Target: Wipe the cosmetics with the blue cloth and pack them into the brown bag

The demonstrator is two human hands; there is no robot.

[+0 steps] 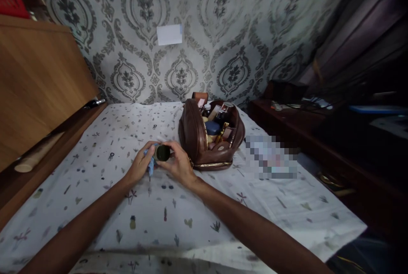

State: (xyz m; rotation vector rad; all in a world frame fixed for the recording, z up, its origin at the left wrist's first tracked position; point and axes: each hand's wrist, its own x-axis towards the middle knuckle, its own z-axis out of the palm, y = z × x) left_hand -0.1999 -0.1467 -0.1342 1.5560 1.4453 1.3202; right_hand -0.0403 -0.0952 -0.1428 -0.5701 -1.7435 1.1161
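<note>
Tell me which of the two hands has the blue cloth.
The left hand: the blue cloth is bunched at its fingers, beside the dark-mouthed container. The right hand grips the container's other side, no cloth visible there.

Home interior with ornate wallpaper [219,1], patterned sheet [159,206]

Dimly lit grey wall [197,6] with ornate damask pattern.
At left, a wooden cabinet [41,82]; at right, dark reddish-brown furniture [280,121] and draped purplish fabric [360,27] in shadow.
</note>
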